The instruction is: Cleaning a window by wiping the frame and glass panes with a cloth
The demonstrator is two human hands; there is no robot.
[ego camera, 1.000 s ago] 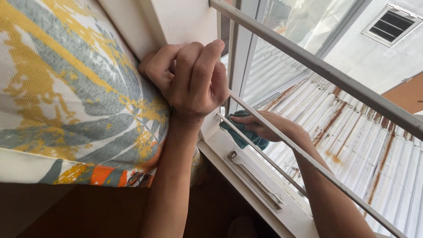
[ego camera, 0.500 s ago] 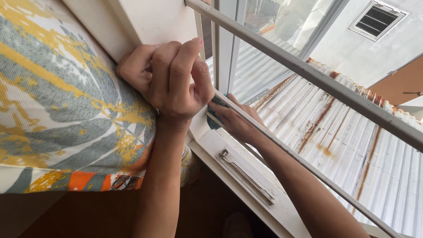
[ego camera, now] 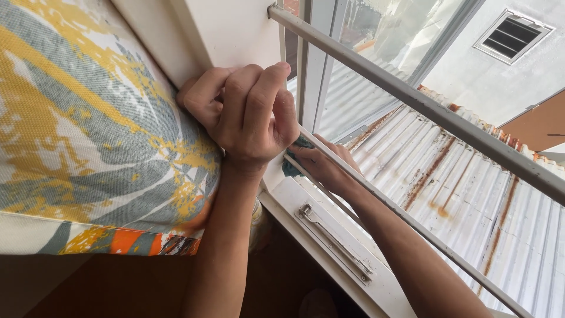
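My left hand (ego camera: 247, 115) is curled into a fist and rests against the white window frame edge (ego camera: 235, 35), beside a patterned cushion (ego camera: 88, 147). My right hand (ego camera: 321, 162) reaches out past the lower metal bar (ego camera: 412, 227) and presses a teal cloth (ego camera: 293, 159) onto the white window sill (ego camera: 318, 229). Only a small part of the cloth shows under the fingers, and my left fist partly hides it.
An upper grey window bar (ego camera: 424, 109) crosses diagonally. A metal window stay (ego camera: 332, 238) is fixed to the sill. Outside lies a rusty corrugated roof (ego camera: 471, 194) and a wall with a vent (ego camera: 512, 35). A glass pane (ego camera: 365, 59) stands behind.
My right hand has slid with the cloth along the sill toward the window corner, under my left fist. The left hand has kept its grip on the frame.
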